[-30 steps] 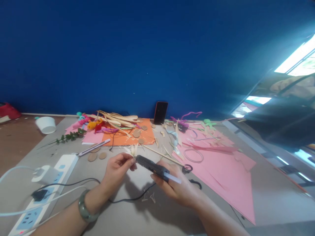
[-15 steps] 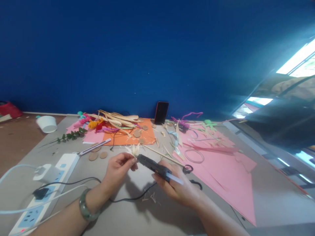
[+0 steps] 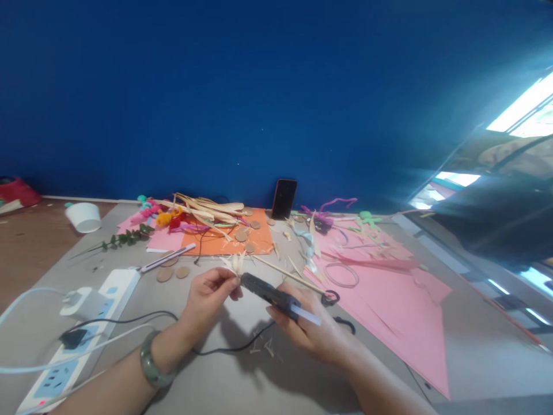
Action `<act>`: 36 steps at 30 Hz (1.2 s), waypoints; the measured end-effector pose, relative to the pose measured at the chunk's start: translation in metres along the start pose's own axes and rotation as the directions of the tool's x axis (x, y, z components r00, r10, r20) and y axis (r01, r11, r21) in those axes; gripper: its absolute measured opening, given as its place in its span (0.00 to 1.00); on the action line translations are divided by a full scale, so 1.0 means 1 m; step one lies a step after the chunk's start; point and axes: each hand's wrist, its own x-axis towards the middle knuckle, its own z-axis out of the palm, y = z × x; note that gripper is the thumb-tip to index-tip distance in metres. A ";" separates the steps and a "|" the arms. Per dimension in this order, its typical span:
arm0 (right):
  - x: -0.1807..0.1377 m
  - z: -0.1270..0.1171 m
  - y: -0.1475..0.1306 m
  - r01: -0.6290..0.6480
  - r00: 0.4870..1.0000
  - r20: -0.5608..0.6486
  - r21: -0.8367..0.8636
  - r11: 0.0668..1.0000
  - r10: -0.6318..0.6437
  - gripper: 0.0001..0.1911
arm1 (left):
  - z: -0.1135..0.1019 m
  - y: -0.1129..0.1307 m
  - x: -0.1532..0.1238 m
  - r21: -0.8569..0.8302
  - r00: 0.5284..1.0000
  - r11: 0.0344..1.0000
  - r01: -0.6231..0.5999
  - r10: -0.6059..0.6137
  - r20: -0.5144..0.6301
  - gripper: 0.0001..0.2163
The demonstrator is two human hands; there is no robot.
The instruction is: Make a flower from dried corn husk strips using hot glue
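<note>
Black in body, a hot glue gun (image 3: 268,293) is gripped by my right hand (image 3: 309,323), with a whitish glue stick (image 3: 307,314) jutting from its back end. Its nozzle points left and meets the fingertips of my left hand (image 3: 213,294). Thumb and forefinger there pinch a small tuft of pale dried husk strips (image 3: 235,263), whose ends fan out upward. The exact spot where nozzle and strips meet is too small to make out. A thin wooden stick (image 3: 287,272) lies just behind the glue gun.
A white power strip (image 3: 86,340) with plugs stands at left. Wooden discs (image 3: 164,274), a box cutter (image 3: 167,257) and a green sprig (image 3: 125,237) lie nearby. Behind are husk strips (image 3: 207,208) on orange paper (image 3: 254,245) and a phone (image 3: 284,199). Pink paper (image 3: 397,311) covers the right.
The camera view has shifted very slightly. Both hands, the glue gun and the pinched strips keep nearly the same position; the strips' tips look a little more spread.
</note>
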 end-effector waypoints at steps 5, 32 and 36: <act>0.000 0.000 0.002 0.020 0.999 -0.044 0.009 1.000 -0.020 0.07 | 0.001 0.002 0.000 0.010 1.000 1.000 0.002 -0.002 0.010 0.09; 0.000 0.000 0.000 -0.005 1.000 -0.023 0.038 0.999 0.006 0.06 | 0.001 0.001 0.000 0.016 1.000 1.000 -0.008 0.008 0.006 0.08; 0.000 -0.001 -0.001 0.000 0.999 -0.034 0.044 0.999 0.001 0.06 | 0.000 0.000 0.000 0.028 1.000 1.000 -0.014 0.014 0.002 0.08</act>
